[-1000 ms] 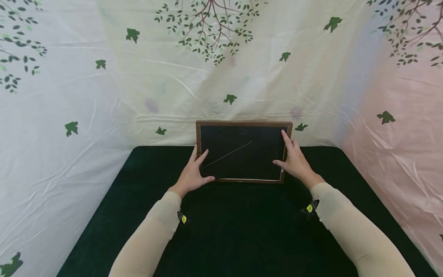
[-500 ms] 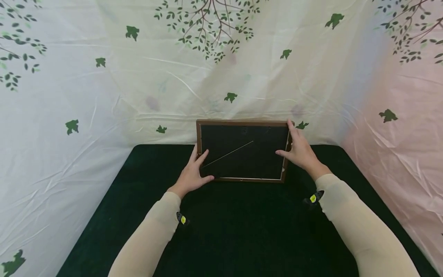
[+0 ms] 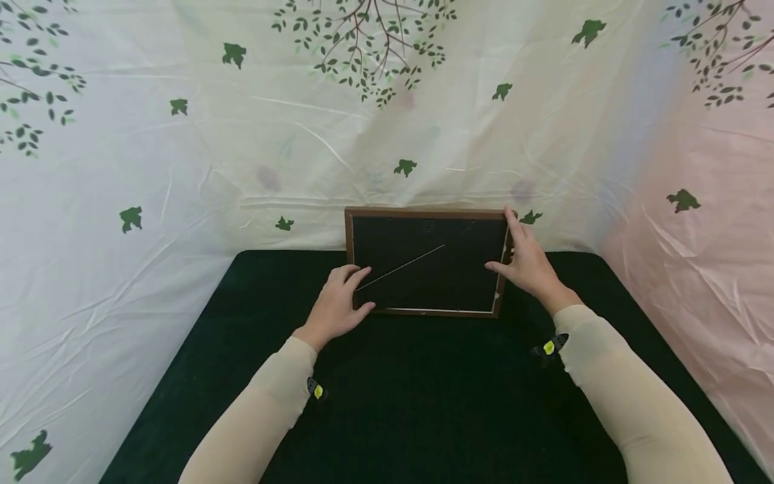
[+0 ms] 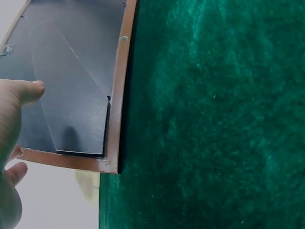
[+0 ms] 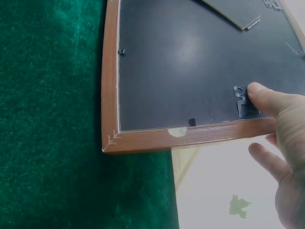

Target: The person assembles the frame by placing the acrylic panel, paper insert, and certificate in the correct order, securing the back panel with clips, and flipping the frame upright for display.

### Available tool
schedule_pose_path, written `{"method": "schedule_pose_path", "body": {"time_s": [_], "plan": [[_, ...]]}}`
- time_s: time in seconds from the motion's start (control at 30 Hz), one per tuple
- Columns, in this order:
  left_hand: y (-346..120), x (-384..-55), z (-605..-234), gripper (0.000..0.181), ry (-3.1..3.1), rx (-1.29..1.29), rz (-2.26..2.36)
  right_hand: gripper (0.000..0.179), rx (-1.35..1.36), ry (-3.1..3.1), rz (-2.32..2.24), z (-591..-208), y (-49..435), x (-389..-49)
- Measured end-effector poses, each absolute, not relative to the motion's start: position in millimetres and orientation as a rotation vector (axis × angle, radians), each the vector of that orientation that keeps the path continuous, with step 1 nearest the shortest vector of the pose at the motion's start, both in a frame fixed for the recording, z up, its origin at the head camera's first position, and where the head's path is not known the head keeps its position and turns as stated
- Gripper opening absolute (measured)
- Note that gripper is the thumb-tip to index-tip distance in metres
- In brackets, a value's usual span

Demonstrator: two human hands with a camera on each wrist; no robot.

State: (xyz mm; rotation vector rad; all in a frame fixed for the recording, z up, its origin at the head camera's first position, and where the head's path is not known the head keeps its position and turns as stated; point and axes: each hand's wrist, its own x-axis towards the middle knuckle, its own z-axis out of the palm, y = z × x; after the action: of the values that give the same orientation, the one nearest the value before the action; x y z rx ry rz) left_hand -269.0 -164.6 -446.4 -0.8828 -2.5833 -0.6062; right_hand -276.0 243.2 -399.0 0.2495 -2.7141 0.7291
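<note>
A picture frame [image 3: 423, 212] stands on the table with its black back facing me, its brown wooden rim showing. A flat stand leg [image 4: 71, 95] lies folded against the backing. At the frame's left edge is my left hand [image 3: 335, 302]; its thumb lies over the backing and its fingers are bent at the side rim. My right hand [image 3: 532, 265] grips the right edge, thumb over the backing by a metal hanger [image 5: 242, 106]. A fingertip reaches the upper right corner. The frame's front is hidden from view.
Dark green velvety cloth [image 3: 423, 396] covers the table. Behind and on both sides hangs a pale curtain [image 3: 302, 134] printed with leaves and branches, close behind the frame. Dark wrist devices [image 3: 551, 346] sit on the cream sleeves [image 3: 254, 410].
My right hand has shifted outward and up to the frame's right rim. My left fingers have bent and slid lower along the left edge. The frame has hardly moved.
</note>
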Motion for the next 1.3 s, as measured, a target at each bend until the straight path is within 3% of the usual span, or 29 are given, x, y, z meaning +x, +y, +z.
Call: {"method": "schedule_pose_path", "body": {"time_s": [0.43,0.73,1.3], "plan": [[-156.5,-270.5,-462.4,0.075,-2.764,-0.938,-0.586,0.122,0.263,-2.686,0.72,-404.3,241.3,-269.3],[-155.6,-254.2,-456.3,0.071,-2.766,-0.945,-0.801,0.106,0.39,-2.618,0.737,-391.4,246.1,-253.9],[-161.3,-220.3,-456.8,0.078,-2.73,-1.208,-0.96,0.086,0.506,-2.491,0.649,-381.7,250.0,-229.0]]}}
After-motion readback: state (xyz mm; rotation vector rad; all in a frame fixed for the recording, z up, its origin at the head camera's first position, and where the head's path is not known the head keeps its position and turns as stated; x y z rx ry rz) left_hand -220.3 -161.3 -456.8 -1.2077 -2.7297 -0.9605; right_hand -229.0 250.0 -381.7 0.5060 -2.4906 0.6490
